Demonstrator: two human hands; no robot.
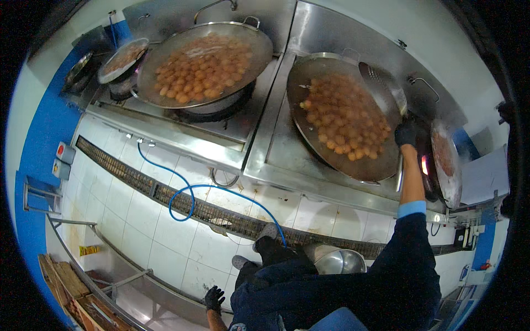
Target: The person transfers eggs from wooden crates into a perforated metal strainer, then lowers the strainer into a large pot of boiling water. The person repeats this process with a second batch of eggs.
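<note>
My right hand, in a black glove, is closed around the metal handle of a large perforated skimmer. The skimmer's bowl is tilted at the far right rim of a big steel wok. Many round brown pieces that look like eggs sit in dark liquid in this wok, blurred by steam. Below and to the left hangs my left hand, also black-gloved. Its fingers are apart and it holds nothing, over the white floor near a metal frame.
A second wok of similar pieces stands left on the steel range. Flame glows beside a pan at right. A blue hose loops across the floor drain. A metal pot stands by my legs.
</note>
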